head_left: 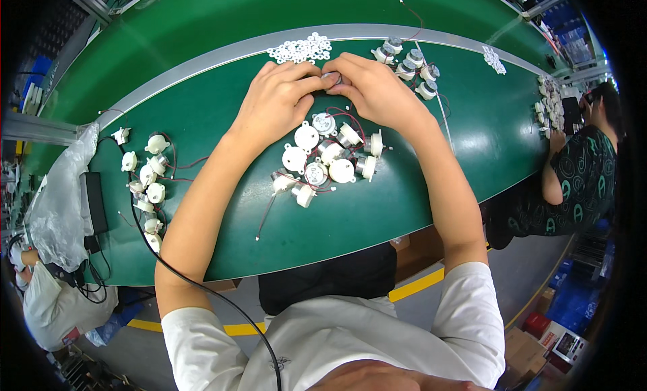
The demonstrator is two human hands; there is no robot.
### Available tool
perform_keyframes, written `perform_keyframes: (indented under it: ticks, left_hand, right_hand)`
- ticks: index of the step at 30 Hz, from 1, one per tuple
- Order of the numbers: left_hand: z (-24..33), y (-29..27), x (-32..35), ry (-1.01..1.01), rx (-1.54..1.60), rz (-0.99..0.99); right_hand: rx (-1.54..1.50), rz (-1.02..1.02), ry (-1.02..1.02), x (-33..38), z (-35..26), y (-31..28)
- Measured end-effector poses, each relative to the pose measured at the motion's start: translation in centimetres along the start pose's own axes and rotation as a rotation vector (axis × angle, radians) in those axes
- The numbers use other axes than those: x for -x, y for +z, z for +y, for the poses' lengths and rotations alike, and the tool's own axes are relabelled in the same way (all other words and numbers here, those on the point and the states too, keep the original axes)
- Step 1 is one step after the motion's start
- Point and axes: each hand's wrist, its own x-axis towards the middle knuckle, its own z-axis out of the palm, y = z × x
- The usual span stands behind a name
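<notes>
At the far side of the green table, my left hand [280, 94] and my right hand [374, 88] meet fingertip to fingertip. Between them is a small motor [332, 79], mostly covered by the fingers; only a bit of its silvery casing shows. Both hands are closed around it. Just nearer to me lies a cluster of white geared motors [317, 173] with silver cans and thin red and black wires, some face up, some on their sides. A heap of small white plastic rings [300, 49] sits just beyond my left fingers.
More motors [406, 69] stand beyond my right hand, others [156, 192] lie left of my left forearm. A black cable [195, 281] crosses that forearm. Plastic bag [60, 196] and black box [94, 202] are at the left edge. A co-worker [573, 169] sits at the right.
</notes>
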Motion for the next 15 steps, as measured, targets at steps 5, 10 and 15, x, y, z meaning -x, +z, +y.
perform_keyframes:
  ticks: [5,10,15]
  left_hand:
    - [0.1,0.4,0.1,-0.037,-0.025,0.000]
    - [-0.3,0.0,0.2,-0.047,0.068,-0.014]
    - [2.0,-3.0,-1.3,-0.353,0.443,-0.278]
  right_hand:
    - [-0.159,-0.052,0.045,-0.2,1.2,-0.2]
    - [-0.151,0.022,0.059,0.6,0.6,0.7]
    - [0.109,0.129,0.221,2.8,2.3,-2.0]
